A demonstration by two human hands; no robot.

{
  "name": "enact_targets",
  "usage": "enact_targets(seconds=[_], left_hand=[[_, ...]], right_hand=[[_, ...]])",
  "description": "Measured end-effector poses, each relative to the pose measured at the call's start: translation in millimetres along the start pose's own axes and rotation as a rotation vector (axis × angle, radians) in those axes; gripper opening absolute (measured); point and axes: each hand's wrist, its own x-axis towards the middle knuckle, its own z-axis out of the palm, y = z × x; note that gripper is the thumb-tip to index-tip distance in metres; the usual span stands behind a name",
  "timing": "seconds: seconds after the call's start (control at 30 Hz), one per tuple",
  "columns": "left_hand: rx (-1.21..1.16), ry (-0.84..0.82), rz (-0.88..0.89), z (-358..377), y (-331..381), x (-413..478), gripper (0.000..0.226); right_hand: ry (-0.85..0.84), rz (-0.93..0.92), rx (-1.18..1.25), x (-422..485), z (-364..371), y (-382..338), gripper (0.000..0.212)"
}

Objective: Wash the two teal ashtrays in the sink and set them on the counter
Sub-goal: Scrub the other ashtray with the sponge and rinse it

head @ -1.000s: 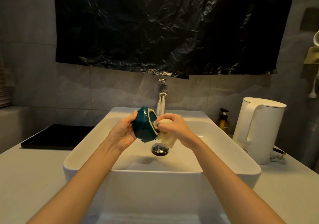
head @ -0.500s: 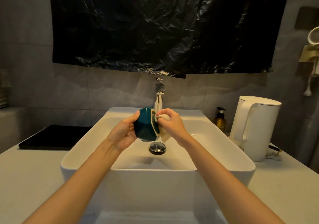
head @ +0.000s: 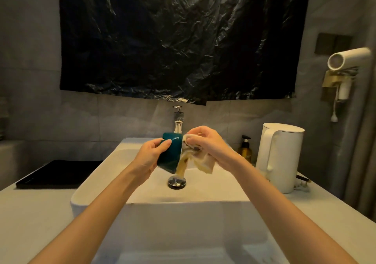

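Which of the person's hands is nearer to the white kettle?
Right. The right hand, holding a cloth over the sink, is toward the white kettle; the left hand, gripping the teal ashtray, lies farther away.

**Inspector:** Far wall?
**Assistant:** The plastic sheet [head: 183, 40] is thin black film, creased all over, glossy along the folds.
**Inspector:** Fittings?
**Assistant:** The tap [head: 178, 121] is polished metal, and so is the drain ring [head: 176, 181]. The sink [head: 97, 184] is white and smooth with a glazed sheen, ceramic by its look.
**Inspector:** Over the basin?
**Assistant:** The ashtray [head: 171, 153] has a hard, glossy teal glaze. The cloth [head: 201, 160] is pale limp fabric, stained brown in patches.
**Inspector:** Either side?
**Assistant:** On the right, the kettle [head: 282, 156] is smooth, matt white plastic. On the left, the tray [head: 59, 172] is matt black. The counter [head: 30, 223] is pale and dull.
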Motion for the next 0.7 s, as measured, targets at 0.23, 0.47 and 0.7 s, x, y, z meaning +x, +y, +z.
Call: enact_targets(seconds=[0.23,0.47,0.7], left_hand=[[0.263,-0.092,0.124,40,17,-25,0.012],[0.382,-0.2,0.18,86,21,-55,0.012],[0.408,-0.341,0.181,130,13,-79,0.026]], right_hand=[[0.374,-0.122,-0.295,-46,-79,-1,0.022],[0.469,0.192,-0.697,-110,-148,62,0.011],[0.188,0.57,-0.758,-165,-157,148,0.011]])
